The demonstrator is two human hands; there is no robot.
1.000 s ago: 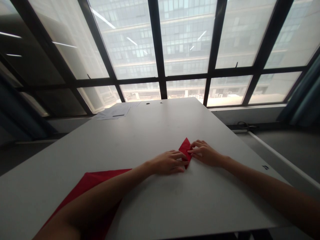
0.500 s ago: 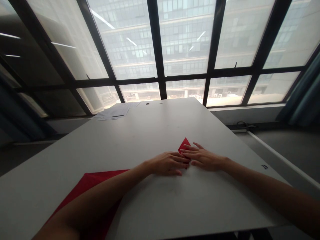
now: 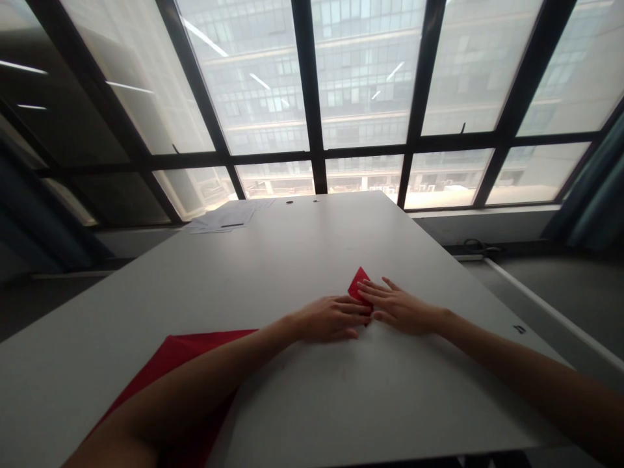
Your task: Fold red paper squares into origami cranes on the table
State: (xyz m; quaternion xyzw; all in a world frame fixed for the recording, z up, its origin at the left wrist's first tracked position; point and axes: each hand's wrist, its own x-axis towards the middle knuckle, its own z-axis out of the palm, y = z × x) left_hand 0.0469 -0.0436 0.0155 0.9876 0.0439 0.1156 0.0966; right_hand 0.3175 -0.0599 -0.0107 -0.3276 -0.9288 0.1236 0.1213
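A small piece of folded red paper (image 3: 359,281) lies on the white table (image 3: 292,260), its pointed end facing away from me. My left hand (image 3: 332,318) rests flat across its near part, fingers stretched to the right. From the other side my right hand (image 3: 397,307) lies on its right edge with the fingers spread. Fingers of both hands hide the lower part of the paper. Under my left forearm lies a larger red sheet (image 3: 195,348), partly covered by the arm.
Several white papers (image 3: 219,220) with a dark pen-like stick (image 3: 232,225) lie at the far left of the table. A small dark mark (image 3: 519,329) is near the right edge. Large windows (image 3: 365,78) stand behind the table, and a blue curtain (image 3: 585,195) hangs at the right.
My right hand's fingers have slid slightly to the right over the folded red paper, so more of its upper part shows. My left hand stays nearly in place.
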